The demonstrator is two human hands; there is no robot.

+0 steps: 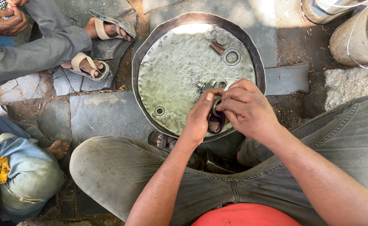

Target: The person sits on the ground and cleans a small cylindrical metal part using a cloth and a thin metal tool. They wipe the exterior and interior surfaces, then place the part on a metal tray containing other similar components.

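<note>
Knees in grey trousers (150, 175), nearest the lens, person crouched. Left hand (200, 119): fingers curled, pinching a small metal part (215, 109) from the left. Right hand (248, 109): fingers closed on the same part from the right; a dark rubber ring (217, 125) hangs beneath, over the near edge of a round metal pan (171, 75). Pan contents: hex nut (232, 56), smaller nut (159, 111), bolt (217, 47), loose needle-like bits (194, 75). Stone floor (104, 117). Upper left: another person's sandalled feet (87, 65). Upper right: two metal cylinders (359, 39).
</note>
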